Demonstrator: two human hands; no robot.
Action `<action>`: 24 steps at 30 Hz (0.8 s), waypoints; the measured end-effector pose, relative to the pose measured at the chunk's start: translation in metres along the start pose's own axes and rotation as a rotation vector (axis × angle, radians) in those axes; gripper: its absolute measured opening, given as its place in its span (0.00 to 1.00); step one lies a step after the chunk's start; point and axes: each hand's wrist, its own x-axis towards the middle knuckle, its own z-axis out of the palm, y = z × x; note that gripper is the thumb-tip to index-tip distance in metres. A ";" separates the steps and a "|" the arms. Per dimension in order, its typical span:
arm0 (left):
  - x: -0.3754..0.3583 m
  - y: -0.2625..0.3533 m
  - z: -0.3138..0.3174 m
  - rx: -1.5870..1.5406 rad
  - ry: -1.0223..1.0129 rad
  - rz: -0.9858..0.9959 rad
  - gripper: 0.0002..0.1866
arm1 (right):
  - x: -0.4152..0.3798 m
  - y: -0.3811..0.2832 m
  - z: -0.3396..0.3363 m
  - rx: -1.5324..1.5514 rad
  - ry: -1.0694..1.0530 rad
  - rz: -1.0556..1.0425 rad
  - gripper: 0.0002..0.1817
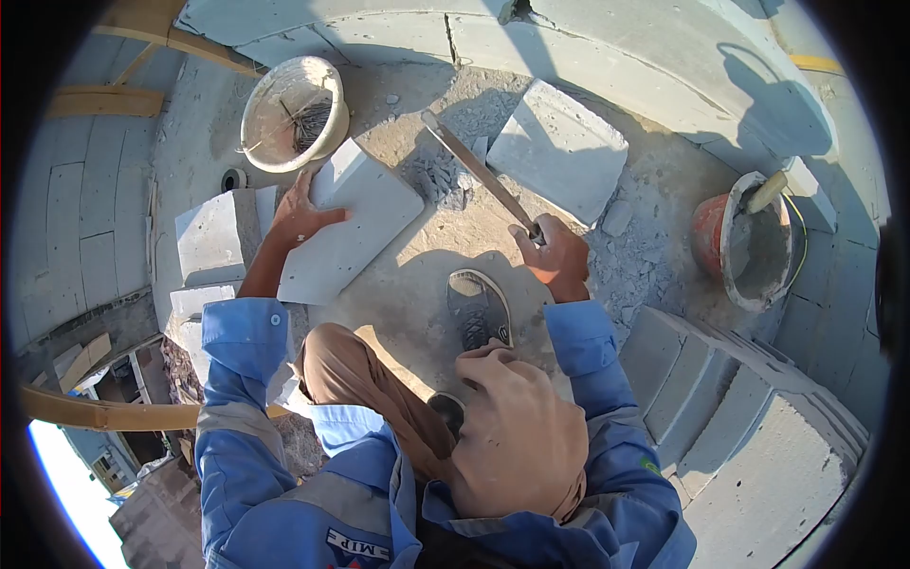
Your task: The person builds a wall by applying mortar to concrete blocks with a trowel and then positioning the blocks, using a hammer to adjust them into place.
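My left hand (301, 214) grips the edge of a pale lightweight concrete block (365, 213), the thumb across its face and the fingers along its left side. In my right hand (557, 256) is a machete (482, 175), its long flat metal blade pointing up and left, away from me. The blade is held over the floor, between that block and another pale block (559, 147) lying flat. Beneath and beside the blade lie grey chips and crumbs (445, 180).
A whitish bucket (270, 104) with nails stands at upper left, near a tape roll (233, 179). A red mortar bucket (716, 232) with a handled tool stands at right. Stacked blocks (749, 427) fill the lower right. A block wall (616, 66) curves along the back.
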 end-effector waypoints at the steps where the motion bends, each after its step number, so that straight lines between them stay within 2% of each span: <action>1: -0.005 -0.003 -0.002 0.023 0.003 0.034 0.62 | 0.010 0.005 -0.016 -0.100 0.084 -0.048 0.24; 2: -0.010 -0.012 -0.003 0.088 0.005 0.079 0.63 | 0.020 0.004 -0.034 -0.106 0.104 -0.002 0.24; 4: -0.014 -0.035 -0.004 0.141 -0.031 0.201 0.64 | 0.036 0.007 -0.074 -0.483 0.498 -0.263 0.28; 5: -0.017 -0.041 -0.005 0.134 -0.074 0.267 0.64 | 0.037 0.017 -0.082 -0.512 0.499 -0.209 0.28; 7: -0.026 -0.022 -0.008 0.009 -0.192 0.104 0.65 | 0.031 0.032 -0.086 -0.220 0.387 -0.064 0.30; 8: -0.027 -0.018 -0.010 0.017 -0.217 0.152 0.65 | 0.019 0.033 -0.084 -0.188 0.406 -0.003 0.28; 10: -0.033 -0.020 0.002 0.067 -0.153 0.154 0.65 | -0.017 0.032 -0.070 -0.052 0.285 0.215 0.24; 12: -0.051 -0.006 0.016 0.153 -0.198 0.048 0.60 | -0.069 0.030 -0.051 0.110 0.114 0.348 0.25; 14: -0.081 -0.012 0.053 0.378 -0.008 0.065 0.54 | -0.126 0.001 -0.058 0.313 -0.126 0.641 0.25; 15: -0.093 0.005 0.043 0.379 -0.011 0.063 0.54 | -0.159 -0.012 -0.066 0.368 -0.183 0.667 0.24; 17: -0.110 0.050 0.036 0.327 -0.146 -0.075 0.49 | -0.211 -0.036 -0.102 0.383 -0.269 0.740 0.23; 19: -0.142 0.079 0.021 0.313 -0.132 -0.056 0.48 | -0.244 -0.055 -0.152 0.451 -0.167 0.776 0.22; 21: -0.172 0.109 -0.016 0.233 -0.236 -0.147 0.50 | -0.254 -0.056 -0.186 0.585 -0.059 0.964 0.22; 22: -0.189 0.106 -0.018 0.241 -0.197 -0.142 0.56 | -0.257 -0.042 -0.182 0.784 0.073 1.080 0.19; 23: -0.200 0.122 -0.036 0.214 -0.309 -0.222 0.61 | -0.268 0.011 -0.151 1.223 0.053 1.098 0.16; 24: -0.213 0.135 -0.047 0.175 -0.317 -0.238 0.64 | -0.220 -0.034 -0.208 1.087 0.228 1.298 0.16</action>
